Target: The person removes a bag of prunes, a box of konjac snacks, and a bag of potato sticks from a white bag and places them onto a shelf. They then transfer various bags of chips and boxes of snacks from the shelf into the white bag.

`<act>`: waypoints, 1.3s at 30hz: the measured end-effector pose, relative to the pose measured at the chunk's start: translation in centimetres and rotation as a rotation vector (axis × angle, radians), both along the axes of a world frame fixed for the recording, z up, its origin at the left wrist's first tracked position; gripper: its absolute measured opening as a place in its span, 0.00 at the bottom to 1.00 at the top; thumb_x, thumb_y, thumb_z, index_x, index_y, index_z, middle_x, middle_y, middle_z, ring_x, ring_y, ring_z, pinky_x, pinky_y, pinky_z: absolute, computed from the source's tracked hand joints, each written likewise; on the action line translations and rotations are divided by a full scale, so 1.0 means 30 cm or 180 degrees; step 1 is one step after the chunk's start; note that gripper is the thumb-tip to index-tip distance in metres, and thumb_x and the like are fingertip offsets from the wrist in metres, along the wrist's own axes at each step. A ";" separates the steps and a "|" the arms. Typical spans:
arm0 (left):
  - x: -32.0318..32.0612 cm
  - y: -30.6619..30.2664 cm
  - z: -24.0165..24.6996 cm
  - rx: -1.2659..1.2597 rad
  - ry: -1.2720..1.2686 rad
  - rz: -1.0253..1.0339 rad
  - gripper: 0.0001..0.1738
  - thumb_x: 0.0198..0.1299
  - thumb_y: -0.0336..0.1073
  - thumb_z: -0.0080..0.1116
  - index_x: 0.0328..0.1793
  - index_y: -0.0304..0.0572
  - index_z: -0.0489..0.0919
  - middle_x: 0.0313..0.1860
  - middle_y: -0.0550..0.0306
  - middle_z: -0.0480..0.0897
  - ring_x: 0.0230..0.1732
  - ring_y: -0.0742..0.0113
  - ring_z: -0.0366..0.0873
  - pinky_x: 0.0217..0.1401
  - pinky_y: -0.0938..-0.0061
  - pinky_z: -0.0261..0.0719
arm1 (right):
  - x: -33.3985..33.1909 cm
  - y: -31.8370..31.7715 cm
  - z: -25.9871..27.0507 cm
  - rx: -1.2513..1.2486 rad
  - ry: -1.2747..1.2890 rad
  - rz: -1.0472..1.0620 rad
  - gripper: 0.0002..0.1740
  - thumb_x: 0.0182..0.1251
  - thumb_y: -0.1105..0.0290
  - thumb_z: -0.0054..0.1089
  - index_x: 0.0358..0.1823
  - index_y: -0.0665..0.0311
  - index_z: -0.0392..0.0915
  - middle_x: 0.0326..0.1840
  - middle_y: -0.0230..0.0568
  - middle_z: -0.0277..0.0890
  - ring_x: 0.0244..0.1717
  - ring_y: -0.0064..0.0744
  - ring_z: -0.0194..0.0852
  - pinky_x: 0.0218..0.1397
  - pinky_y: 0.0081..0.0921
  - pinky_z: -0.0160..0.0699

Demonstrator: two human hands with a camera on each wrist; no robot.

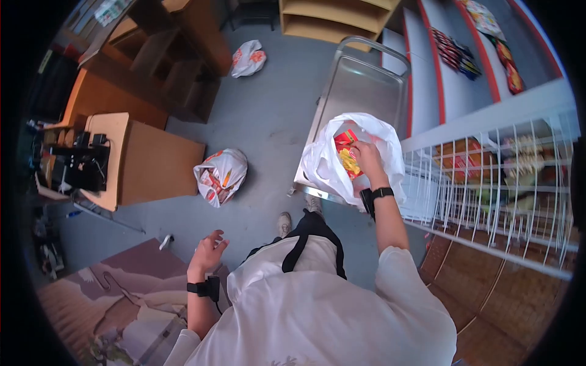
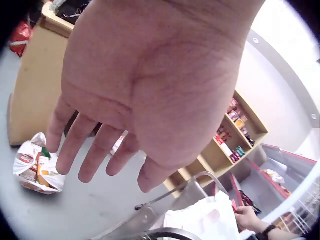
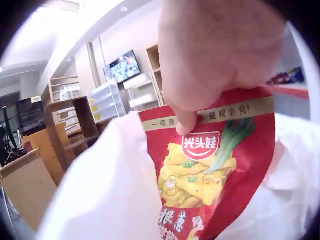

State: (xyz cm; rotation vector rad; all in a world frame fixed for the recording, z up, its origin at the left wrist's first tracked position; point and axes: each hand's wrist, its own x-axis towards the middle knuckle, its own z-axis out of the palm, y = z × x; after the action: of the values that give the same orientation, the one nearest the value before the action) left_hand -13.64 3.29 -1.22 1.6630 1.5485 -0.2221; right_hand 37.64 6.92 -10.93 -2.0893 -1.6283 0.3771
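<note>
My right hand (image 1: 368, 160) pinches the top edge of a red and yellow snack packet (image 1: 349, 160) at the mouth of a white plastic bag (image 1: 326, 172), which stands on a metal cart (image 1: 360, 85). In the right wrist view the thumb of the right hand (image 3: 215, 60) lies on the front of the packet (image 3: 200, 185); the other fingers are mostly hidden behind it. My left hand (image 1: 209, 251) hangs in the air away from the cart, holding nothing. Its palm faces the left wrist camera, with loosely extended fingers (image 2: 100, 150).
Two more plastic bags, one filled (image 1: 221, 177) and one farther back (image 1: 248, 58), stand on the floor. Wire baskets (image 1: 500, 189) and white shelves with red edges (image 1: 427, 73) line the right side. A wooden desk (image 1: 159, 165) is at the left.
</note>
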 end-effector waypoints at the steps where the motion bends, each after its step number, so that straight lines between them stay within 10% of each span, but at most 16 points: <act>1: 0.011 0.015 0.009 0.0009 -0.0190 -0.0121 0.22 0.60 0.42 0.57 0.55 0.34 0.73 0.41 0.45 0.82 0.40 0.56 0.81 0.44 0.67 0.77 | -0.018 -0.051 0.062 0.0197 -0.0433 0.0115 0.07 0.57 0.72 0.57 0.35 0.66 0.80 0.33 0.49 0.80 0.36 0.49 0.78 0.43 0.37 0.74; 10: 0.471 0.108 0.250 0.0450 -0.2076 -0.1961 0.25 0.58 0.38 0.60 0.59 0.35 0.71 0.51 0.47 0.78 0.53 0.57 0.76 0.55 0.68 0.73 | -0.209 -0.564 0.777 0.1079 -0.1618 -0.0299 0.09 0.48 0.79 0.55 0.33 0.66 0.77 0.27 0.42 0.76 0.33 0.39 0.76 0.44 0.32 0.70; 14: 0.749 -0.015 0.457 0.1630 -0.3351 -0.2701 0.38 0.52 0.41 0.66 0.66 0.34 0.62 0.60 0.39 0.70 0.60 0.44 0.69 0.62 0.62 0.69 | -0.364 -0.775 0.955 0.1013 -0.0965 -0.0087 0.09 0.52 0.77 0.62 0.36 0.67 0.77 0.27 0.42 0.75 0.29 0.41 0.73 0.40 0.33 0.70; 18: 0.919 -0.168 0.430 0.1115 -0.3711 -0.3577 0.39 0.51 0.39 0.68 0.66 0.34 0.62 0.58 0.43 0.73 0.58 0.51 0.73 0.60 0.64 0.71 | -0.453 -0.948 0.960 0.1166 0.0054 -0.0304 0.12 0.52 0.74 0.66 0.38 0.67 0.77 0.29 0.44 0.78 0.31 0.41 0.76 0.36 0.32 0.74; 20: 0.970 -0.253 0.369 -0.2033 -0.3362 -0.3214 0.36 0.53 0.36 0.67 0.65 0.35 0.63 0.55 0.49 0.77 0.53 0.63 0.77 0.55 0.70 0.75 | -0.458 -1.040 0.955 0.0926 0.0183 -0.0796 0.13 0.51 0.73 0.68 0.38 0.67 0.77 0.31 0.44 0.79 0.33 0.38 0.79 0.35 0.28 0.76; 24: 1.034 -0.537 0.228 -0.3600 -0.3219 -0.1980 0.23 0.60 0.31 0.59 0.61 0.34 0.68 0.49 0.56 0.80 0.47 0.73 0.79 0.50 0.76 0.78 | -0.381 -1.310 0.852 0.0315 0.1496 -0.1868 0.22 0.52 0.73 0.69 0.49 0.67 0.73 0.32 0.42 0.81 0.35 0.25 0.79 0.39 0.21 0.76; 31: 1.197 -1.100 0.222 -0.2968 -0.3314 -0.2075 0.20 0.66 0.32 0.52 0.62 0.35 0.66 0.51 0.55 0.79 0.49 0.74 0.77 0.52 0.76 0.76 | -0.398 -1.929 0.625 0.2437 0.3466 -0.3288 0.18 0.65 0.70 0.59 0.54 0.71 0.71 0.46 0.35 0.79 0.47 0.20 0.74 0.52 0.21 0.73; 39: 1.373 -1.539 0.255 -0.3086 -0.3137 -0.2318 0.20 0.70 0.37 0.45 0.62 0.32 0.62 0.53 0.54 0.75 0.52 0.75 0.73 0.55 0.77 0.73 | -0.345 -2.313 0.650 0.2593 0.3168 -0.3635 0.13 0.69 0.68 0.53 0.47 0.71 0.76 0.42 0.36 0.80 0.40 0.18 0.76 0.43 0.19 0.76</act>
State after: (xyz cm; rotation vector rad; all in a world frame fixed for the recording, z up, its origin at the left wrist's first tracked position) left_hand 27.56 -42.90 6.42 1.1247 -0.0062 -0.3708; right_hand 27.28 -62.47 8.57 -1.4206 0.1047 0.2052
